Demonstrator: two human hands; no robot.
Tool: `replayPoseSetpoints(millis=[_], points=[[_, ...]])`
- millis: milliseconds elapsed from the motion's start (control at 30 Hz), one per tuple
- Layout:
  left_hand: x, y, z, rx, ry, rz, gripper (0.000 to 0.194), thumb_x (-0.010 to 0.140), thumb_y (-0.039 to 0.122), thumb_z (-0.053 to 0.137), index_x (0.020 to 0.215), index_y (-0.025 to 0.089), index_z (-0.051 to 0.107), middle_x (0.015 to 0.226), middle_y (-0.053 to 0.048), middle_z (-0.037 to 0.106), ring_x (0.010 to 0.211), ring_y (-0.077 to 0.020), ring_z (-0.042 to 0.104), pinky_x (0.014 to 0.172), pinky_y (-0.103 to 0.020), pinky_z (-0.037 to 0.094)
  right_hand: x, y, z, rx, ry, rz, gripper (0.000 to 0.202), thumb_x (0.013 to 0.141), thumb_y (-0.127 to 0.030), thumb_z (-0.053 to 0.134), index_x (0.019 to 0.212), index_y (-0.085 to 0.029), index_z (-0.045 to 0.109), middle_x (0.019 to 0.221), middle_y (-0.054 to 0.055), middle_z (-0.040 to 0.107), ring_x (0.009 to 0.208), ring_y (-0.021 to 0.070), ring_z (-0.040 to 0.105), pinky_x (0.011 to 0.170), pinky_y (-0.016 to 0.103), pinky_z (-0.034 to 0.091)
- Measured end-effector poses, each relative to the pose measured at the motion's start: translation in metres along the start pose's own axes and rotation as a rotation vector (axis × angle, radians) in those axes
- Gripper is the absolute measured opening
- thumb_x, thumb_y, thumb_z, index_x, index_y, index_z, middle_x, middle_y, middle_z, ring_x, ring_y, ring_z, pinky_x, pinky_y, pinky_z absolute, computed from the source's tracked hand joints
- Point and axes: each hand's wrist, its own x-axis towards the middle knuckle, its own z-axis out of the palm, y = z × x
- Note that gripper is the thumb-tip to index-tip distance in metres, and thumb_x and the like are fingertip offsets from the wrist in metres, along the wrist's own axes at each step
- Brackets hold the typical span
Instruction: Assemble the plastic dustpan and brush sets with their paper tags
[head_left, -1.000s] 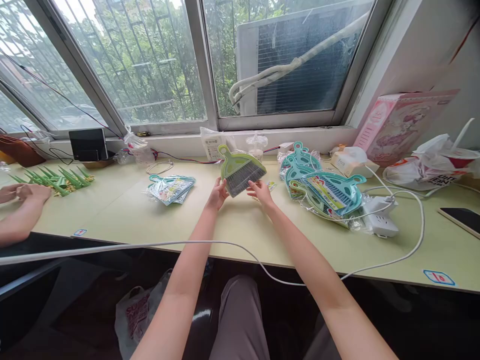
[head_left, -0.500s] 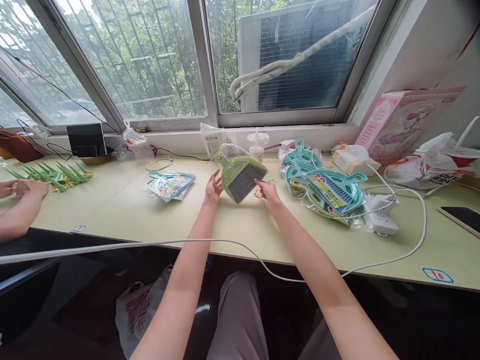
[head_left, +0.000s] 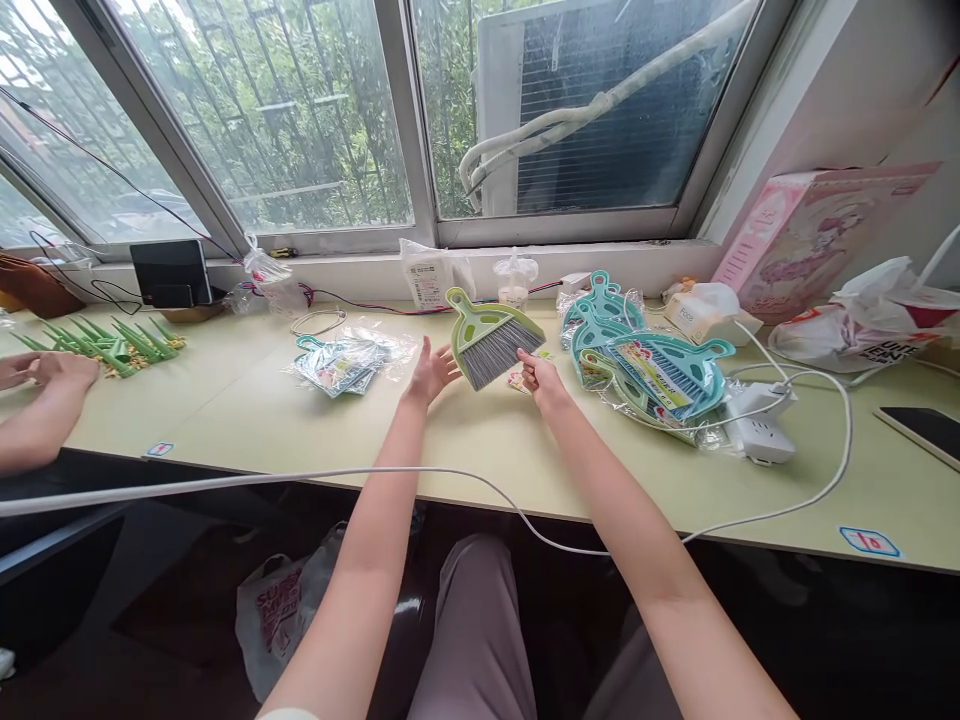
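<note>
A light green dustpan (head_left: 471, 325) with a grey-bristled hand brush (head_left: 496, 354) nested in it is held up over the table, its handle pointing up and left. My right hand (head_left: 541, 378) pinches the set at its lower right edge. Beside its left side, my left hand (head_left: 432, 374) is open with fingers spread; whether a fingertip touches the pan I cannot tell. A small colourful card (head_left: 517, 382) lies beneath, partly hidden. To the left, clear plastic wrapping (head_left: 394, 352) lies over a pile of printed packets (head_left: 337, 366).
Wrapped teal and green dustpan sets (head_left: 652, 370) are heaped at right, against a white power strip (head_left: 761, 430). A white cable (head_left: 450, 470) runs across the table's front. Another person's hands (head_left: 64, 370) are at far left by green spiky pieces (head_left: 112, 345). A phone (head_left: 922, 430) lies far right.
The dustpan and brush have moved slightly right and up. My left hand's fingers have spread, and clear wrapping now shows on the packet pile at left.
</note>
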Motion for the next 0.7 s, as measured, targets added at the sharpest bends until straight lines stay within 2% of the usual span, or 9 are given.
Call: replayPoseSetpoints(millis=[67, 133, 200, 300, 400, 467, 567, 633, 700], points=[[0.000, -0.007, 0.010, 0.094, -0.050, -0.015, 0.050, 0.089, 0.058, 0.053, 0.115, 0.017, 0.062, 0.108, -0.015, 0.066, 0.107, -0.0284, 0.063, 0.083, -0.037, 0.054, 0.000, 0.001, 0.001, -0.068, -0.013, 0.022, 0.033, 0.081, -0.028, 0.073, 0.067, -0.018, 0.045, 0.045, -0.011, 0.026, 0.038, 0.0030, 0.022, 0.034, 0.015, 0.014], [0.001, -0.013, 0.018, 0.171, 0.058, 0.082, 0.033, 0.089, 0.047, 0.059, 0.107, 0.019, 0.065, 0.101, -0.011, 0.067, 0.104, -0.0253, 0.063, 0.083, -0.033, 0.053, 0.001, 0.002, 0.002, -0.210, -0.013, 0.032, 0.031, 0.083, -0.030, 0.070, 0.066, -0.018, 0.047, 0.048, -0.007, 0.040, 0.039, 0.0033, 0.028, 0.036, 0.016, 0.019], [0.002, -0.017, 0.025, 0.238, 0.196, 0.284, 0.025, 0.091, 0.041, 0.060, 0.101, 0.019, 0.066, 0.099, -0.009, 0.067, 0.104, -0.0225, 0.062, 0.085, -0.029, 0.050, 0.000, 0.006, 0.004, -0.432, 0.008, -0.021, 0.029, 0.085, -0.036, 0.067, 0.070, -0.017, 0.051, 0.056, -0.001, 0.052, 0.043, 0.0056, 0.037, 0.040, 0.018, 0.025], [-0.004, -0.023, 0.035, 0.374, 0.301, 0.588, 0.025, 0.091, 0.043, 0.059, 0.100, 0.021, 0.067, 0.096, -0.006, 0.066, 0.106, -0.0218, 0.059, 0.088, -0.026, 0.047, -0.006, 0.012, 0.010, -0.782, 0.150, -0.281, 0.025, 0.085, -0.040, 0.067, 0.091, -0.018, 0.058, 0.068, 0.004, 0.060, 0.061, 0.0142, 0.053, 0.054, 0.021, 0.038], [-0.017, -0.029, 0.044, 0.547, 0.309, 0.775, 0.031, 0.090, 0.045, 0.059, 0.113, 0.024, 0.064, 0.096, -0.005, 0.066, 0.102, -0.0228, 0.060, 0.085, -0.026, 0.045, -0.016, 0.015, 0.017, -0.947, 0.280, -0.588, 0.039, 0.087, -0.037, 0.063, 0.118, -0.019, 0.050, 0.097, 0.011, 0.062, 0.088, 0.0225, 0.060, 0.071, 0.029, 0.047], [-0.025, -0.032, 0.048, 0.692, 0.291, 0.857, 0.038, 0.091, 0.047, 0.056, 0.122, 0.025, 0.060, 0.100, -0.006, 0.067, 0.096, -0.0228, 0.062, 0.081, -0.027, 0.045, -0.020, 0.014, 0.022, -0.972, 0.246, -0.770, 0.039, 0.091, -0.035, 0.055, 0.126, -0.020, 0.045, 0.115, 0.013, 0.056, 0.102, 0.0239, 0.057, 0.082, 0.034, 0.049], [-0.032, -0.033, 0.048, 0.958, 0.245, 0.913, 0.045, 0.095, 0.050, 0.047, 0.131, 0.024, 0.053, 0.106, -0.008, 0.068, 0.087, -0.0223, 0.064, 0.074, -0.028, 0.046, -0.020, 0.013, 0.026, -0.946, 0.112, -0.970, 0.034, 0.093, -0.035, 0.050, 0.125, -0.023, 0.050, 0.123, 0.011, 0.053, 0.115, 0.0236, 0.051, 0.096, 0.039, 0.046], [-0.034, -0.031, 0.047, 1.143, 0.201, 0.952, 0.048, 0.097, 0.050, 0.041, 0.135, 0.022, 0.049, 0.108, -0.009, 0.068, 0.082, -0.0214, 0.065, 0.069, -0.029, 0.046, -0.018, 0.015, 0.028, -0.885, 0.022, -0.989, 0.035, 0.092, -0.036, 0.053, 0.124, -0.023, 0.052, 0.119, 0.010, 0.056, 0.114, 0.0234, 0.051, 0.095, 0.039, 0.047], [-0.036, -0.029, 0.045, 1.304, 0.156, 1.010, 0.049, 0.098, 0.049, 0.036, 0.136, 0.020, 0.047, 0.107, -0.011, 0.069, 0.079, -0.0206, 0.066, 0.065, -0.028, 0.046, -0.015, 0.017, 0.029, -0.795, -0.049, -0.938, 0.038, 0.090, -0.038, 0.056, 0.124, -0.022, 0.053, 0.113, 0.010, 0.058, 0.105, 0.0226, 0.055, 0.084, 0.036, 0.051]])
